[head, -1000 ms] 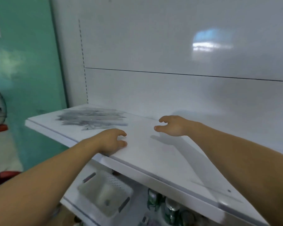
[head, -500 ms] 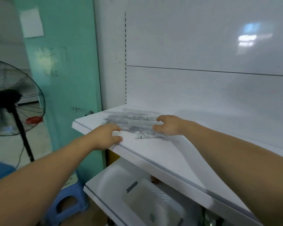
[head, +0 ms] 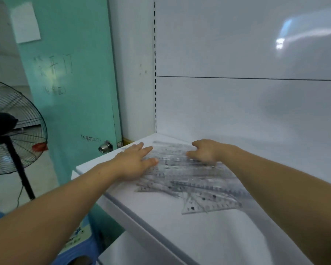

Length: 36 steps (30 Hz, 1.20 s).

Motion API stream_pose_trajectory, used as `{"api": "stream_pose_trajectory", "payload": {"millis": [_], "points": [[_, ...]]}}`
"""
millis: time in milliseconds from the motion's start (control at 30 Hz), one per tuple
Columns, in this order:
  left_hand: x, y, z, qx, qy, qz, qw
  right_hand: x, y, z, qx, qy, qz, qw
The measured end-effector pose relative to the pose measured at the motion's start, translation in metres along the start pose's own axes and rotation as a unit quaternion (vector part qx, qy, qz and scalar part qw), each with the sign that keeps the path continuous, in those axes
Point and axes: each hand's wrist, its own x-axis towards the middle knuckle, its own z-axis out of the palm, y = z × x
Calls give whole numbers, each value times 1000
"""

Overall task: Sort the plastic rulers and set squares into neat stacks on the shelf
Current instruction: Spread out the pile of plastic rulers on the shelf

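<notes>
Both hands have moved onto the rulers [head: 180, 175]: left hand [head: 136, 161] flat and released, pressing their near end; right hand [head: 206, 152] curled over the far edge, grasp unclear. The rulers lie unsorted between the hands on the shelf [head: 161, 226], so sorting has yet to begin.

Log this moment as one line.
left hand flat on ruler pile | right hand curled over pile, grip unclear | pile unsorted on shelf

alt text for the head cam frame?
On a white shelf, a left hand lies flat at the left edge of a loose pile of clear rulers and set squares; the right hand rests on it farther right. A fan and a green door stand at left.
</notes>
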Motion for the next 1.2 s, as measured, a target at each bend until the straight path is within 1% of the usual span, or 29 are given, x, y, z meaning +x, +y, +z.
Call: {"api": "stream_pose_trajectory", "payload": {"millis": [67,100,200,333,400,533,600,700,867,1033,1133,1200], "points": [[13,-6,-1,17,-29,8,999,9,-1,-3,-7,2,-4,1000],[19,-9,-3,24,-30,19,999,13,-1,-5,-6,3,-8,1000],[33,-15,-12,-1,-5,49,999,21,-1,-9,21,17,-4,1000],[43,-21,-13,-32,22,115,993,21,-1,-2,66,30,44,996],[46,-22,-11,-61,24,124,990,17,-4,-2,69,41,73,994],[53,-25,-12,-77,38,158,984,9,-16,-6,55,68,114,990],[54,-26,-13,-86,9,164,983,2,-21,-7,55,83,133,986],[56,-29,-13,-49,-15,188,981,-9,-27,-5,74,103,160,979],[59,-29,-16,-117,-42,183,975,-37,-36,-2,107,164,200,960],[53,-34,-16,-168,14,216,962,-75,-41,3,110,224,231,940],[47,-36,-18,-208,50,242,947,-96,-41,2,104,277,247,923],[43,-34,-20,-231,56,253,938,-111,-41,0,97,313,255,910]]}}
